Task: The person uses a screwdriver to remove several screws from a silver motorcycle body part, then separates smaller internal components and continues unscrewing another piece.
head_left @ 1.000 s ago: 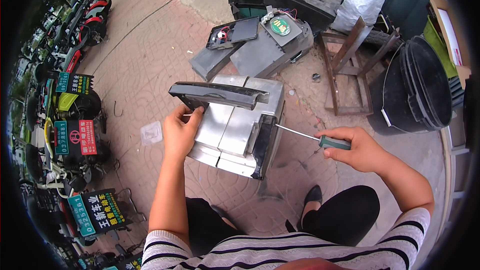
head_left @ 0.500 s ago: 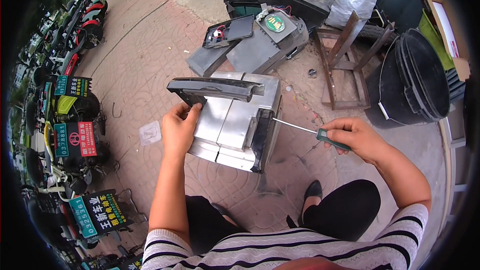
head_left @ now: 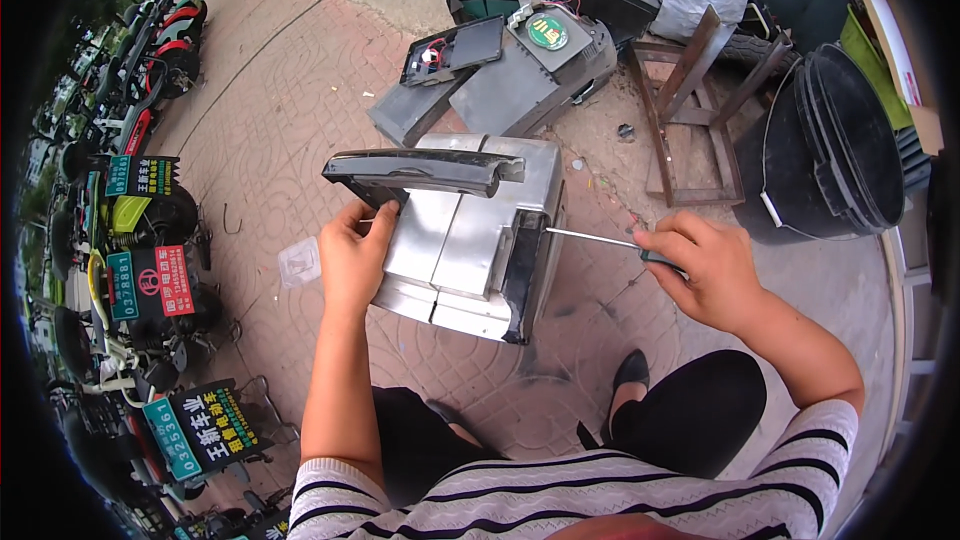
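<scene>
A silver metal box (head_left: 470, 230) with black plastic end caps stands on the brick pavement in front of me. Its black carrying handle (head_left: 415, 172) runs along the top edge. My left hand (head_left: 352, 258) grips the box's left side just under the handle. My right hand (head_left: 700, 270) is closed around the green-handled screwdriver (head_left: 600, 238), whose thin shaft points left with its tip at the black end cap on the box's right side.
Opened grey and black casings (head_left: 500, 70) lie on the ground behind the box. A rusty metal stool frame (head_left: 690, 120) and a black bucket (head_left: 830, 140) stand to the right. Parked scooters with signs (head_left: 150, 270) line the left edge.
The screwdriver tip has moved left up to the box's right end cap, and my right hand has risen slightly. My left hand keeps its hold on the box.
</scene>
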A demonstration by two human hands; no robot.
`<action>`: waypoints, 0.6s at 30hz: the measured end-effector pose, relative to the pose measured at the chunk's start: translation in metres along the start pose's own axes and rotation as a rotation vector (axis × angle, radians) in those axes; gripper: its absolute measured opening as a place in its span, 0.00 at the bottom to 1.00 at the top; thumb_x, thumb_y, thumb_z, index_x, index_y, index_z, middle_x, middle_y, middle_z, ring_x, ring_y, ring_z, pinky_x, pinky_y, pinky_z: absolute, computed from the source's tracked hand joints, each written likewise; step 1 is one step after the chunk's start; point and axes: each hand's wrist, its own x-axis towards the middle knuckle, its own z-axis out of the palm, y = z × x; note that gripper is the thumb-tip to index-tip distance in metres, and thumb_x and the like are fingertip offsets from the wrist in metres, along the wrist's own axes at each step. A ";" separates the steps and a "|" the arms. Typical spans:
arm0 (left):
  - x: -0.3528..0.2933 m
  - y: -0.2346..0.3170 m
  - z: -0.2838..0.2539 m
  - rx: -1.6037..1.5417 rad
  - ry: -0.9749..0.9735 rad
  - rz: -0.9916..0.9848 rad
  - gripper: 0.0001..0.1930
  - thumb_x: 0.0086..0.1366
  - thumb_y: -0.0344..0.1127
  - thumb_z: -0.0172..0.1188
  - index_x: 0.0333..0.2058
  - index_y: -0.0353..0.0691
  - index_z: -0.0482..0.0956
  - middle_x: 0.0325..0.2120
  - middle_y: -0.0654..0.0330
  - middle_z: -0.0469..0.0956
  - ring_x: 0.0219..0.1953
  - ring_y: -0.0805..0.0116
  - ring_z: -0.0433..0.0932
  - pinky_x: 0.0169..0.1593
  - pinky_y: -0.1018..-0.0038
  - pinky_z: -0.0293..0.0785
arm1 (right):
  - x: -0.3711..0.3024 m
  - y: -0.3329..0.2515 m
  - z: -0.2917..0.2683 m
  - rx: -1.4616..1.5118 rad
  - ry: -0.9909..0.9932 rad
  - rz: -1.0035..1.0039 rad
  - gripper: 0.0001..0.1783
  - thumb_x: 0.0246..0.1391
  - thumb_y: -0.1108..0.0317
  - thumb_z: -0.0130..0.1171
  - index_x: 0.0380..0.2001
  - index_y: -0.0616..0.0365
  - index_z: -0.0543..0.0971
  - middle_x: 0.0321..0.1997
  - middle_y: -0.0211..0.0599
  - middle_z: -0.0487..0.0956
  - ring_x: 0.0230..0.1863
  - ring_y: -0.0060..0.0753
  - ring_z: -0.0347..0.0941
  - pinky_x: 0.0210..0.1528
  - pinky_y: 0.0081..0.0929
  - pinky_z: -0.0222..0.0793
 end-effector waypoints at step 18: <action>0.003 -0.001 0.001 0.028 -0.005 0.003 0.14 0.61 0.38 0.64 0.28 0.29 0.79 0.19 0.61 0.77 0.22 0.79 0.69 0.26 0.78 0.64 | 0.014 0.002 -0.031 1.538 -0.326 1.002 0.23 0.59 0.62 0.58 0.54 0.66 0.73 0.45 0.45 0.79 0.34 0.29 0.77 0.28 0.23 0.76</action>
